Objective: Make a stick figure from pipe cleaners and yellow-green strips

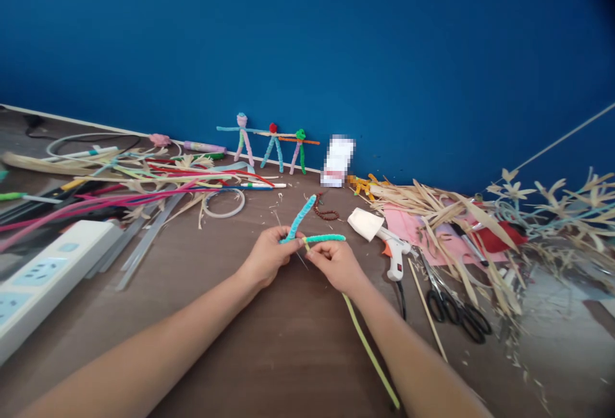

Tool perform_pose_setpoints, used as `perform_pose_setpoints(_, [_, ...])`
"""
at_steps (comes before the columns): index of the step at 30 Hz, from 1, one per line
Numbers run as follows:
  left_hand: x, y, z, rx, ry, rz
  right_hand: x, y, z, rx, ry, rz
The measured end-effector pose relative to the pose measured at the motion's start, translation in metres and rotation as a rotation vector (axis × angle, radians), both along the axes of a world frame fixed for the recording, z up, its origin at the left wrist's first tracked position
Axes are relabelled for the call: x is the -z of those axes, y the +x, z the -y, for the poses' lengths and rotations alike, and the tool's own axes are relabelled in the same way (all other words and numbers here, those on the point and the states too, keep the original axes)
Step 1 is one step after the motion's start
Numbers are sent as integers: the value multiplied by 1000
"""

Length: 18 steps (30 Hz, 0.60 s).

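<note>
My left hand [273, 253] pinches a bent pipe-cleaner piece near its fold. One blue arm [302, 216] of the piece rises up and to the right, and a teal arm [327, 238] points right. My right hand [335, 263] is closed on a yellow-green pipe cleaner [369, 351] where it meets the piece, close to my left fingertips. The yellow-green length passes under my right wrist and trails toward the near edge of the view. Thin wire ends stick out around my left fingers.
Three pipe-cleaner figures [273, 143] lean on the blue wall. A power strip [52, 277] and loose pipe cleaners [120, 197] lie left. On the right are a glue gun [396, 255], scissors [449, 303], a thin stick [427, 312] and dried husks [432, 203].
</note>
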<state>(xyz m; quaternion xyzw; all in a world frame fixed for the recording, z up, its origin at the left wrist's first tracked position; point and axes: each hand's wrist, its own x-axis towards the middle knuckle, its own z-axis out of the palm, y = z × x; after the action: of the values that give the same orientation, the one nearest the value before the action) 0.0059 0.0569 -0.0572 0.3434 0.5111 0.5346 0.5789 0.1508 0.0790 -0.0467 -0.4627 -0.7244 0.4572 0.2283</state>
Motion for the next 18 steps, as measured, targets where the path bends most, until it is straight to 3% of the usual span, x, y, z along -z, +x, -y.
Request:
perform_pose_setpoints(5, [0,-3,1,-7,153,-427,-4,-2,10,-70,174,102])
perform_pose_setpoints(9, [-4,-5,3,82,209,-680,-13,0,16,-120,409,284])
perform_pose_setpoints(13, [-6,-7,3,175,282,-748,-19,3,18,-153,558,396])
perform_pose_setpoints(18, [-6,-8,2,195,294,-776,-19,5,18,-200,632,452])
